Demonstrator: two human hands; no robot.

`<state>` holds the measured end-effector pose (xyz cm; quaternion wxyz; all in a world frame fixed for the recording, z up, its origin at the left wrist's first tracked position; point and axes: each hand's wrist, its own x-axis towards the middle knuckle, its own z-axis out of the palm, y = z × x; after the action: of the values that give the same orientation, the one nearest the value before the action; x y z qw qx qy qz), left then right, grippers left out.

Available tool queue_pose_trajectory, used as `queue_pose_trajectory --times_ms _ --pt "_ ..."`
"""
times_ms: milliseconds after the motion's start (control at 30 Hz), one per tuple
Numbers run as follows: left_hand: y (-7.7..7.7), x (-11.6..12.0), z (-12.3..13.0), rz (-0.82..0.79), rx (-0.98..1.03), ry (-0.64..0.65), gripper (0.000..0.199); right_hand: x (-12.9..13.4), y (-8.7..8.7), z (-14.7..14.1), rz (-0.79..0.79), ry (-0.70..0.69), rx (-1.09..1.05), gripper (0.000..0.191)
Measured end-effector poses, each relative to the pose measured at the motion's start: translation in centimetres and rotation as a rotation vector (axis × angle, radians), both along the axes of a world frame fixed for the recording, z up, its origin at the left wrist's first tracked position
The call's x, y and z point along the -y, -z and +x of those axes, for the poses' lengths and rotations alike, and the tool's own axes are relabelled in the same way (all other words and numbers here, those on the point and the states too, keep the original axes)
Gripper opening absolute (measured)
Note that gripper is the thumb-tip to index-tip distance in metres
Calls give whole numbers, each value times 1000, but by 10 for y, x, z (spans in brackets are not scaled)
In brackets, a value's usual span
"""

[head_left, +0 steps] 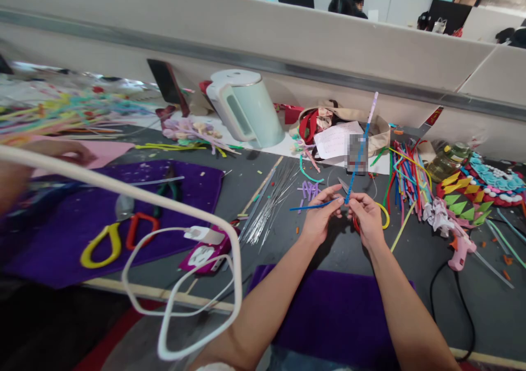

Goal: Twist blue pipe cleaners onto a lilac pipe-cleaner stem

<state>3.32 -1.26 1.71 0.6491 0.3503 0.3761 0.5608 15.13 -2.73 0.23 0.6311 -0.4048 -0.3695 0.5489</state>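
Note:
A thin blue stick with a pale purple tip (357, 165) stands nearly upright between my hands. My right hand (367, 217) pinches its lower end between thumb and fingers. A blue strip (306, 207), perhaps a pipe cleaner, runs out to the left from the fingers of my left hand (322, 212), which are closed on it. The two sets of fingertips almost meet; whether the strip joins the stick is hidden there. Scissors with red and yellow handles (385, 216) lie on the table, partly behind my right hand.
Silver wires (269, 209) and cut purple pieces (309, 190) lie left of my hands. Coloured pipe cleaners (411, 176) and a pink glue gun (461, 252) are at right. A kettle (257, 108) stands behind. Another person's hand (68, 150) rests far left; a white frame (164, 198) crosses in front.

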Motion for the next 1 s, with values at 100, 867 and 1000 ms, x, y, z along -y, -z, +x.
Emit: queue_pose_trajectory --times_ms 100,867,1000 --pt "-1 1 1 -3 9 -13 42 -1 2 0 -12 -3 -15 23" --pt "2 -1 2 -236 82 200 30 5 -2 5 302 462 668 15" --pt "1 -1 1 -201 103 189 26 8 -5 7 508 469 885 12"
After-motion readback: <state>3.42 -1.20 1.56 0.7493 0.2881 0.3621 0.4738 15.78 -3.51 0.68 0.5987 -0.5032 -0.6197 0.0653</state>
